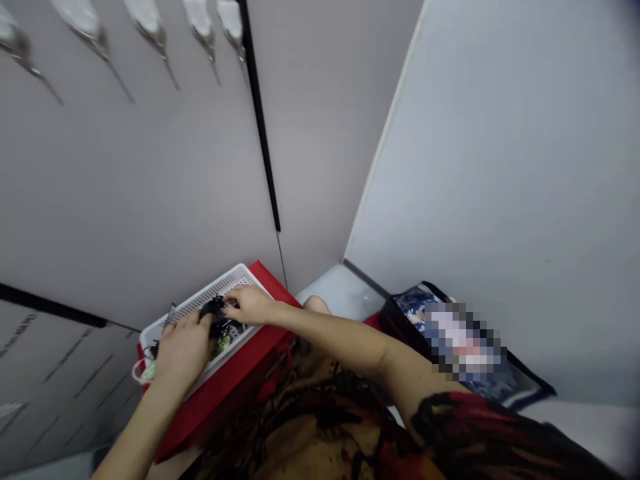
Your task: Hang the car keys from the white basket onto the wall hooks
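A white perforated plastic basket [203, 307] lies tilted on a red surface [220, 380], possibly a bag or board. Inside it is a dark tangle of black objects [215, 317], with a small yellow-green item [221, 345] beneath. My right hand [250, 305] reaches in from the right, its fingertips on the black tangle. My left hand [183, 350] lies over the near end of the basket, hiding part of the contents. A small grey metal piece [169, 315] sticks up just past its fingers. A pink loop [137, 371] hangs at the basket's left corner.
Grey walls meet in a corner above the basket, with a black strip [260, 113] and several white-tipped hooks [150, 27] on them. A blue-and-white patterned bag [407, 313] lies at the right. My patterned clothing [310, 427] fills the bottom.
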